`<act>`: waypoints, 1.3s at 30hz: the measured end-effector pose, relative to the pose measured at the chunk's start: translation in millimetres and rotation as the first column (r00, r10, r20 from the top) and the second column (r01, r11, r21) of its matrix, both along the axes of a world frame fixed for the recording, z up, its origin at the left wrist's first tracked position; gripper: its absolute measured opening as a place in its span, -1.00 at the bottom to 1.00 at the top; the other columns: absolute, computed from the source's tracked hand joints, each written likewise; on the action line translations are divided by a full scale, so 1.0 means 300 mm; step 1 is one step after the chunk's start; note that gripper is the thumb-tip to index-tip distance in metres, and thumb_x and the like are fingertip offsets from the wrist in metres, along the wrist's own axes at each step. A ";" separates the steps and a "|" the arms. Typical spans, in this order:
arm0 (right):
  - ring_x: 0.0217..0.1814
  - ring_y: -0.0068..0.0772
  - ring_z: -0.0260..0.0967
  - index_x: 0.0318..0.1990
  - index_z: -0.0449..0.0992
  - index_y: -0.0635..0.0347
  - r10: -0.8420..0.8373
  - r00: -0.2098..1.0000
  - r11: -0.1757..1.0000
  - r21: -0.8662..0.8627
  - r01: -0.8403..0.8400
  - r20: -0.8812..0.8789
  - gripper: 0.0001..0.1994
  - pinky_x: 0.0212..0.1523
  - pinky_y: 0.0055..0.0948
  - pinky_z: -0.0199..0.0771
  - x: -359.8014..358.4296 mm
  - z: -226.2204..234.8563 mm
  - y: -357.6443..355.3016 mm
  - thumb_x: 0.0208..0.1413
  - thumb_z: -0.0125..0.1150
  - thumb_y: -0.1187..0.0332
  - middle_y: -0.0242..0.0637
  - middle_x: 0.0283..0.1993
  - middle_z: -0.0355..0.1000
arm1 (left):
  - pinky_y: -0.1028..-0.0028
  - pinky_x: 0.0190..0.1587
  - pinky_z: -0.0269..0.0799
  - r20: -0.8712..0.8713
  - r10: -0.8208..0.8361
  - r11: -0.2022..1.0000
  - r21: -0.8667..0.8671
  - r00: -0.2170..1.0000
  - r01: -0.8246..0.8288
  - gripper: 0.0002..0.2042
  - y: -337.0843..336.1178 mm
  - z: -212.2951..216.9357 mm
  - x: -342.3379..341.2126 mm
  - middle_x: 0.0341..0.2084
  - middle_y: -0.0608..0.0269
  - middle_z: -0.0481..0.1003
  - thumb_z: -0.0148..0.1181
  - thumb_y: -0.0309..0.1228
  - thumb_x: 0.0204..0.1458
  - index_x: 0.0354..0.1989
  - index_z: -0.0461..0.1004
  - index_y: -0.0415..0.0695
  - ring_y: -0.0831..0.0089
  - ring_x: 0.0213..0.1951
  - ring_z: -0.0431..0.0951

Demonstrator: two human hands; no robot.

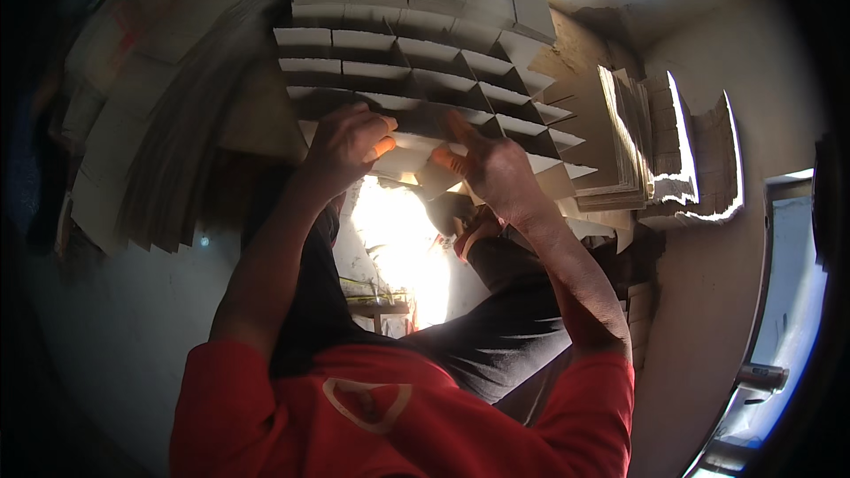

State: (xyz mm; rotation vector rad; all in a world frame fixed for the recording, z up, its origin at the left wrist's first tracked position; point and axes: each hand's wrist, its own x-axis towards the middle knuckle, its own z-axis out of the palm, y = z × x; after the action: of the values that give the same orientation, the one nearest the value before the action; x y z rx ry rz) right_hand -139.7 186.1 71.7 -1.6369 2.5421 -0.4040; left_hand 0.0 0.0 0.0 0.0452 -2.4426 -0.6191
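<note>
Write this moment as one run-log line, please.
Left hand: at near edge of divider grid | right hand: same edge, farther right | grips: unclear | stacked sheets: right of grid

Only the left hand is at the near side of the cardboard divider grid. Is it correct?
Not only the left hand: the head view shows the right hand there too, at the near side of the cardboard divider grid.
</note>
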 end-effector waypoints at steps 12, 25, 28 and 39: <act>0.03 -0.02 0.32 -0.11 0.42 0.25 -0.589 0.583 0.729 -0.056 0.682 -0.560 -0.59 -0.10 -0.13 0.40 -0.563 -0.135 0.555 -0.07 0.35 0.22 -0.05 -0.15 0.38 | 0.35 -0.01 0.39 0.073 0.139 0.986 0.083 0.988 -0.144 -0.51 -0.011 0.085 0.064 -0.18 0.07 0.50 0.41 -0.49 -0.27 -0.06 0.49 -0.29 0.23 -0.10 0.47; -0.23 0.15 0.39 -0.31 0.42 0.21 -0.824 0.507 0.567 -0.361 0.740 -0.254 -0.61 -0.24 -0.01 0.29 -0.648 -0.128 0.621 0.09 0.12 0.00 0.02 -0.32 0.45 | 0.33 0.06 0.30 0.079 0.230 0.939 0.243 0.970 -0.243 -0.52 -0.064 -0.011 0.120 -0.21 0.13 0.46 0.42 -0.35 -0.27 -0.09 0.52 -0.23 0.26 -0.07 0.40; -0.26 0.08 0.40 -0.28 0.52 0.18 -0.832 0.552 0.502 -0.488 0.714 -0.048 -0.58 -0.23 -0.06 0.30 -0.625 -0.104 0.610 0.11 0.09 -0.06 0.01 -0.35 0.47 | 0.37 0.04 0.33 0.033 0.169 0.905 0.390 0.985 -0.168 -0.54 -0.073 -0.031 0.118 -0.20 0.14 0.47 0.41 -0.38 -0.26 -0.10 0.53 -0.23 0.30 -0.07 0.42; -0.45 -0.59 0.42 -0.08 0.52 0.24 -0.704 0.704 0.527 -0.735 0.428 -0.094 -0.64 -0.39 -0.48 0.43 -0.334 0.291 0.305 0.12 0.25 0.15 -0.35 -0.44 0.52 | 0.45 -0.06 0.39 0.012 0.135 0.749 0.654 0.991 -0.110 -0.63 -0.107 -0.027 0.156 -0.26 0.15 0.50 0.39 -0.53 -0.27 -0.19 0.54 -0.28 0.38 -0.19 0.50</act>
State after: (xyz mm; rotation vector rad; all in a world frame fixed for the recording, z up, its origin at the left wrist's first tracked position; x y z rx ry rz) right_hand -239.7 277.5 159.1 -0.9206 3.5195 -1.3262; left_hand 46.8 -32.0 -8.0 0.4718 -2.0440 -1.3735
